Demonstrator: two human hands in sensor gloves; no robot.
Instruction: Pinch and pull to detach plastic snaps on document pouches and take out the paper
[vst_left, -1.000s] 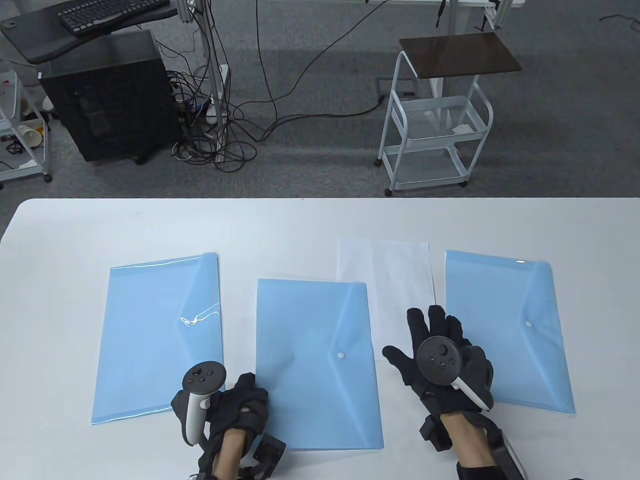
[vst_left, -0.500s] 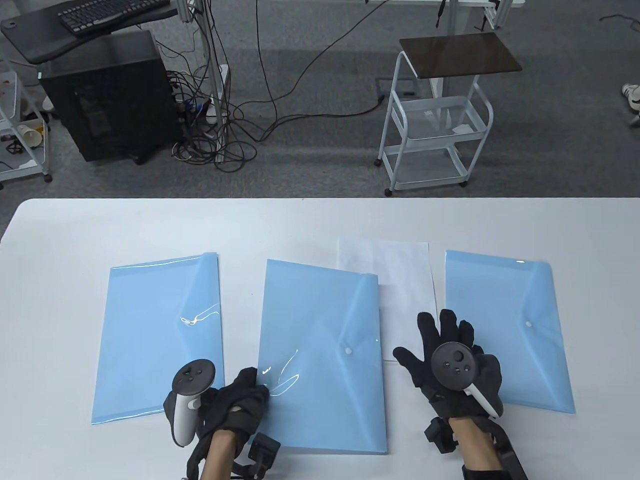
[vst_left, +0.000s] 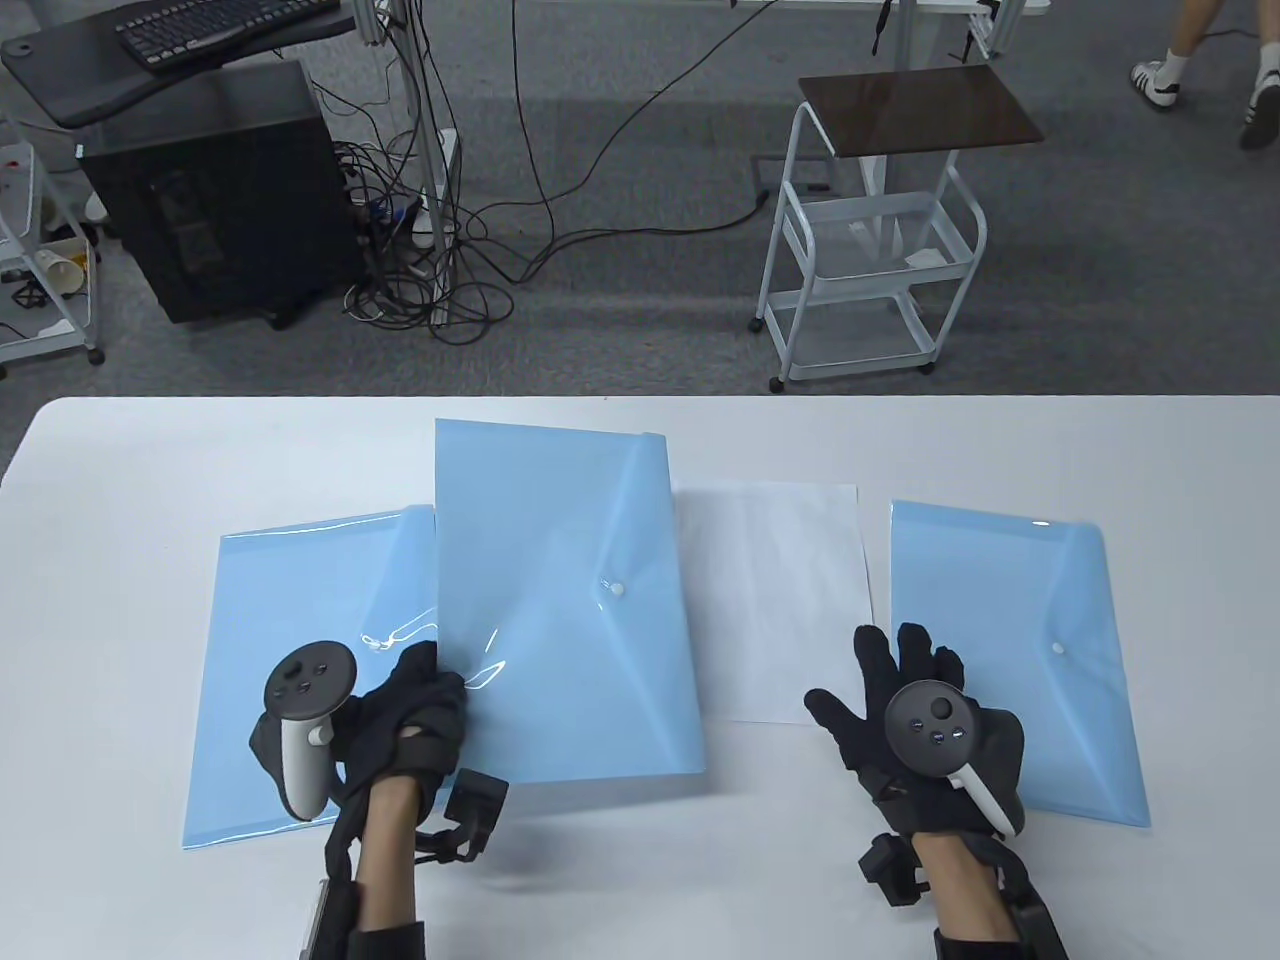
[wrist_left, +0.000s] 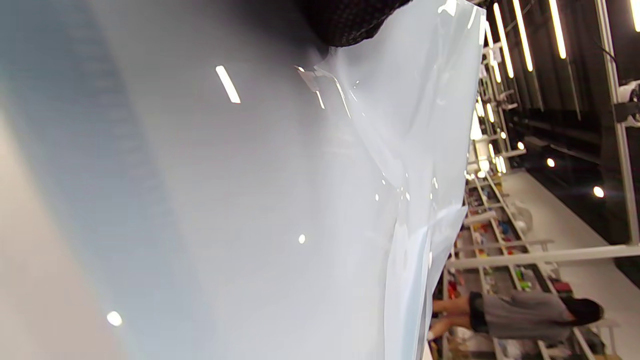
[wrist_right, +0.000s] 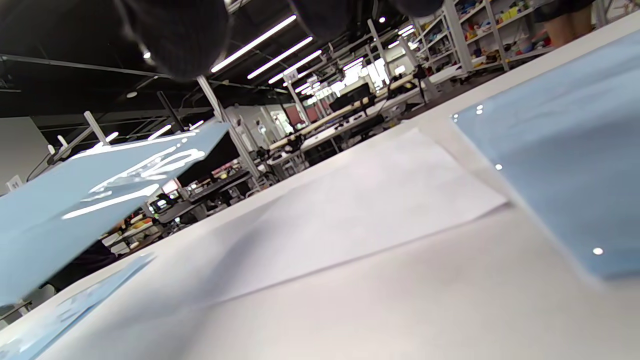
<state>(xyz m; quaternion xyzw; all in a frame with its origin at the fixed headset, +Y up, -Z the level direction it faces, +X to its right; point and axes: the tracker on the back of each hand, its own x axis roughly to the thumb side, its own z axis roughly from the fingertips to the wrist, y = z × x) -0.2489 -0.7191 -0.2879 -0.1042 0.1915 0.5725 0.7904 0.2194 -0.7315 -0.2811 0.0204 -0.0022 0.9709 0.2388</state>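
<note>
Left hand lifts middle pouch off table; right hand idle, fingers spread.

Left of frame: left pouch (vst_left: 310, 680) lies flat on the white table (vst_left: 120, 600). Left hand (vst_left: 415, 715), lower left, has fingers curled round the near left corner of the middle pouch (vst_left: 565, 610), which is raised clear of the table, overlapping the left pouch's edge; its white snap (vst_left: 619, 590) is fastened. Centre-right: paper sheet (vst_left: 775, 600) flat on the table. Right hand (vst_left: 915, 715), fingers spread and relaxed, grasps nothing, at the near right corner of the sheet. Far right: right pouch (vst_left: 1010, 650) flat, snap closed.
</note>
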